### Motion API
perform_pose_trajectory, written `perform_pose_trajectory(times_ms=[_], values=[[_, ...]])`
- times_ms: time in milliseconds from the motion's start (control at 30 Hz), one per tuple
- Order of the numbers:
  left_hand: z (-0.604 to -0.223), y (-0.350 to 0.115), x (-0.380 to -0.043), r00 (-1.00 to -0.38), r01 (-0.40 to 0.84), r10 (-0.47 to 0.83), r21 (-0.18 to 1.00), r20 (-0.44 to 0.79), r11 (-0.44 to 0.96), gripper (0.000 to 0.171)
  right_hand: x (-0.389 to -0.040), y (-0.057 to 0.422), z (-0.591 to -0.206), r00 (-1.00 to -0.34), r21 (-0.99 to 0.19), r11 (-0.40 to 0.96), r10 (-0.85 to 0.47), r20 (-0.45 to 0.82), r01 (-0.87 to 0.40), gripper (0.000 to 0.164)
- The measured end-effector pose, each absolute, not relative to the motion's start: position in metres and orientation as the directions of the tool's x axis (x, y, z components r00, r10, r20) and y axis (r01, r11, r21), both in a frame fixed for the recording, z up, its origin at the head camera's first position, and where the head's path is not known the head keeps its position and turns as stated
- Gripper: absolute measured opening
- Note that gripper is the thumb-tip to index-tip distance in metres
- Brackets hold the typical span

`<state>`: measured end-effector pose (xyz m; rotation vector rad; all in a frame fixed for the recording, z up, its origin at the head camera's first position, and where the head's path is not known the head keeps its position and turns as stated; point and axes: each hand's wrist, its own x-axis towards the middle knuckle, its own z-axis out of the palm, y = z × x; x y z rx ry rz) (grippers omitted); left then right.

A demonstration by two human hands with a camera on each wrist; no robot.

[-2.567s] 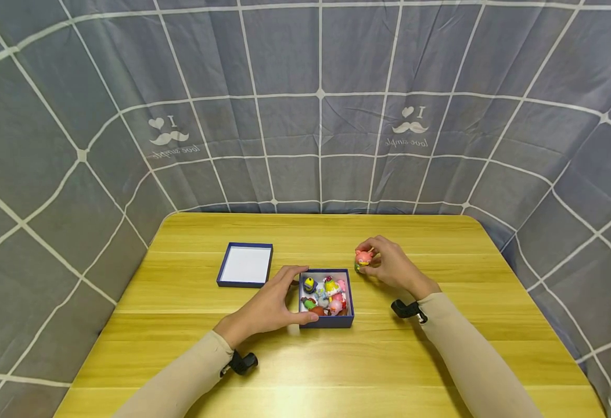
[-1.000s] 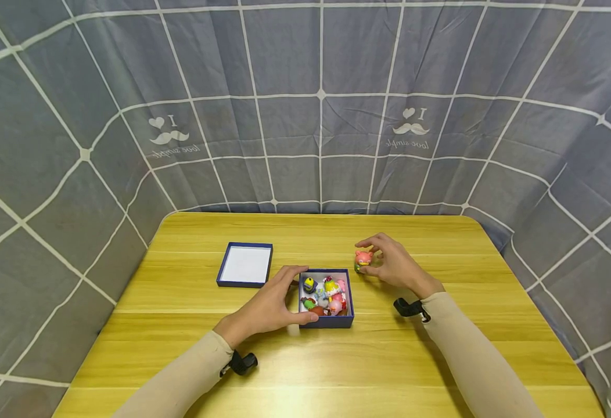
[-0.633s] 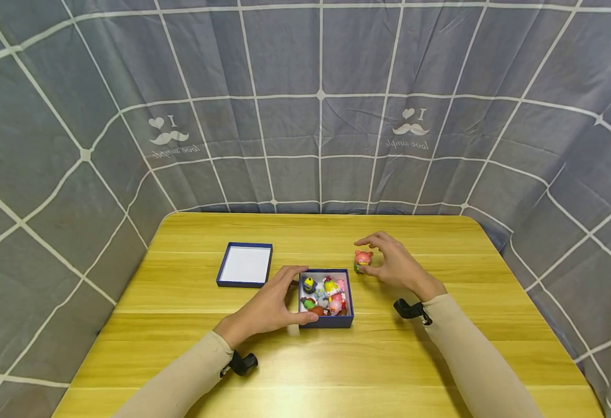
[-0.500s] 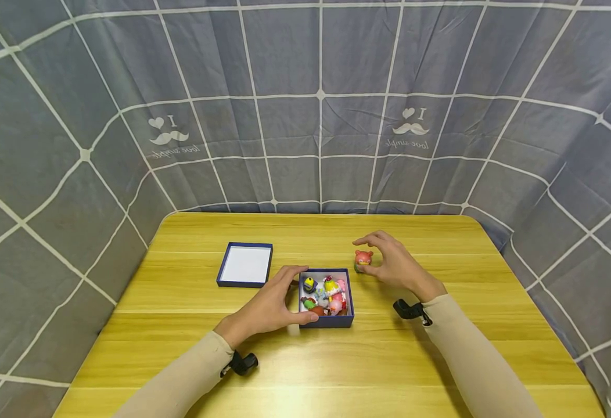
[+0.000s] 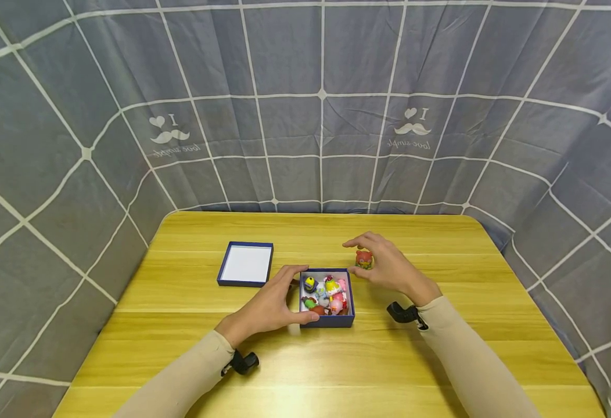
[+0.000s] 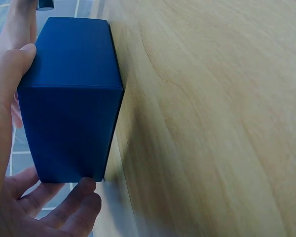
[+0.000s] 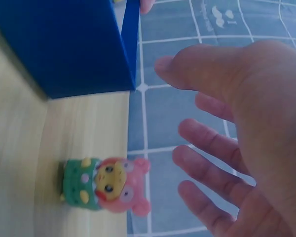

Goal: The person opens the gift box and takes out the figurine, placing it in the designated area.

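My left hand (image 5: 263, 310) holds a small dark blue box (image 5: 327, 321), its thumb at the near edge and its fingers at the far side. In the left wrist view the box (image 6: 71, 128) stands between thumb and fingers. Several colourful toy figurines (image 5: 331, 287) lie inside. Right of the box, a toy figurine (image 5: 364, 259) with a pink eared head stands on the table; the right wrist view shows its yellow face and green body (image 7: 81, 182). My right hand (image 5: 389, 268) hovers beside it, fingers spread, holding nothing.
A shallow box lid (image 5: 245, 264) with a white inside lies upturned to the left, behind the left hand. Wooden table (image 5: 305, 371) spreads around. A grey curtain (image 5: 295, 128) with white lines hangs behind and at both sides.
My right hand has let go of the pink-headed figurine, spread its fingers and shifted left towards the box. The figurine stays standing. The left hand and box have not visibly moved.
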<state>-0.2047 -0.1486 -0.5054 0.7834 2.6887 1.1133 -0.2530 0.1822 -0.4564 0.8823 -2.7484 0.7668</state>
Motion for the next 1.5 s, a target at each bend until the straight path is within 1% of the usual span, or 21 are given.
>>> perform_pose_trajectory(times_ms=[300, 433, 533, 700, 1033, 1333, 1500], values=[[-0.504, -0.147, -0.206, -0.857, 0.414, 0.510, 0.689, 0.075, 0.595, 0.115, -0.245, 0.166, -0.445, -0.788, -0.425, 0.666, -0.556, 0.265, -0.613, 0.055], [-0.503, -0.147, -0.206, -0.859, 0.411, 0.507, 0.687, 0.071, 0.600, 0.116, -0.244, 0.159, -0.443, -0.773, -0.402, 0.662, -0.575, 0.268, -0.632, 0.057], [-0.504, -0.147, -0.206, -0.861, 0.407, 0.503, 0.684, 0.067, 0.605, 0.117, -0.244, 0.154, -0.442, -0.769, -0.396, 0.663, -0.591, 0.244, -0.635, 0.057], [-0.504, -0.147, -0.206, -0.863, 0.401, 0.501, 0.688, 0.063, 0.605, 0.118, -0.241, 0.146, -0.439, -0.761, -0.404, 0.654, -0.616, 0.204, -0.639, 0.054], [-0.503, -0.148, -0.205, -0.863, 0.399, 0.501, 0.694, 0.063, 0.599, 0.119, -0.241, 0.132, -0.438, -0.725, -0.395, 0.624, -0.663, 0.189, -0.674, 0.046], [-0.504, -0.149, -0.204, -0.868, 0.389, 0.492, 0.695, 0.058, 0.605, 0.119, -0.244, 0.122, -0.441, -0.698, -0.416, 0.597, -0.702, 0.143, -0.686, 0.049], [-0.504, -0.149, -0.204, -0.867, 0.390, 0.495, 0.701, 0.061, 0.597, 0.118, -0.245, 0.118, -0.443, -0.692, -0.433, 0.587, -0.711, 0.128, -0.684, 0.048]])
